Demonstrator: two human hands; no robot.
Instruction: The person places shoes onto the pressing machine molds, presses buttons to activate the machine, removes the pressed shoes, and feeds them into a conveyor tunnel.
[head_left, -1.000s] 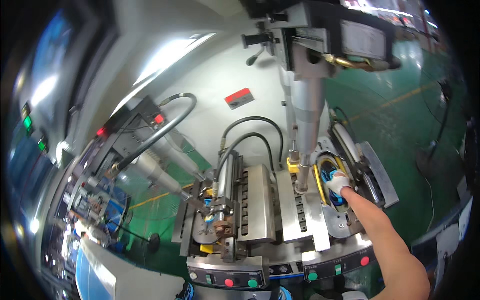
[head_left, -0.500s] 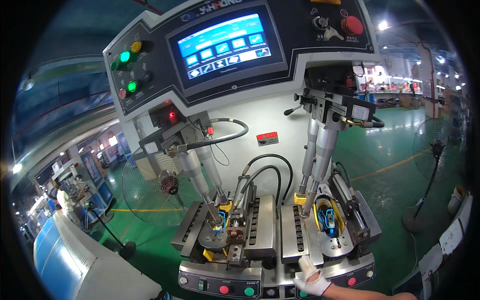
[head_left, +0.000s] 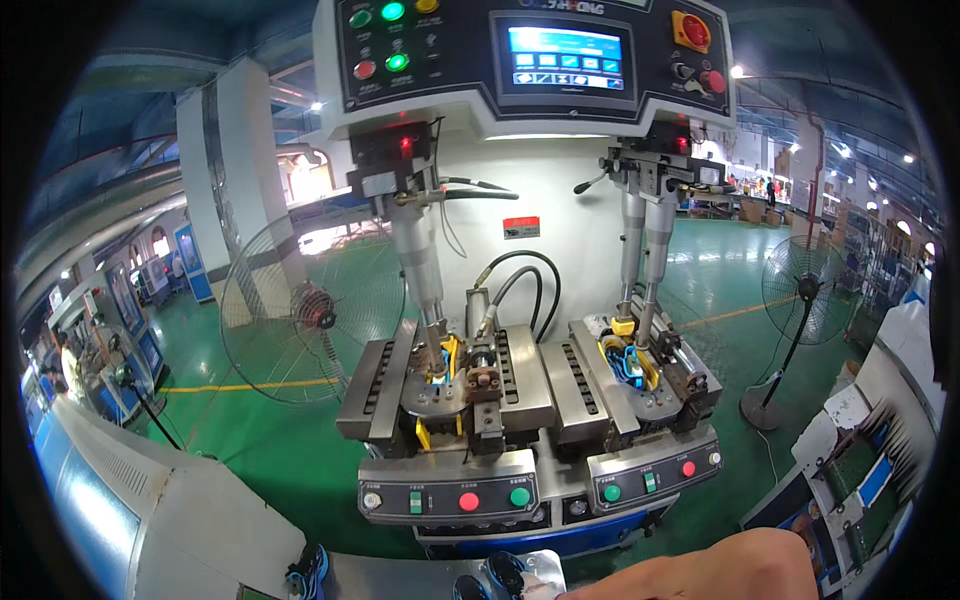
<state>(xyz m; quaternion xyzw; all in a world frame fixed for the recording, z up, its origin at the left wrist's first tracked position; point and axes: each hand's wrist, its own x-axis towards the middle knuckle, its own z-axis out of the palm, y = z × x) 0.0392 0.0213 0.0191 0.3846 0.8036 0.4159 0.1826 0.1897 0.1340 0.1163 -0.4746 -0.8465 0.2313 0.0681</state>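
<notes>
My right forearm crosses the lower edge. My white-gloved right hand (head_left: 541, 588) is beside a black-and-blue shoe (head_left: 506, 572) on a metal tray (head_left: 390, 578); the frame's edge cuts off the fingers, so any grip is hidden. Another dark shoe (head_left: 468, 588) lies just left of it, and a black-and-blue shoe (head_left: 308, 572) is at the tray's left end. My left hand is out of view. Ahead stands a two-station press machine (head_left: 540, 190). Blue-and-yellow pieces sit under its left rod (head_left: 438, 366) and right rods (head_left: 628, 364).
Two button panels, left (head_left: 445, 487) and right (head_left: 655, 466), front the machine. A lit screen (head_left: 566, 60) is above. Fans stand at left (head_left: 315, 305) and right (head_left: 806, 288). A light-coloured machine casing (head_left: 190, 510) is near left, and a white rack with bristles (head_left: 850, 470) near right.
My right hand has left the green button on the right panel and moved down and left to the shoes on the tray. The view has shifted, showing more of the tray.
</notes>
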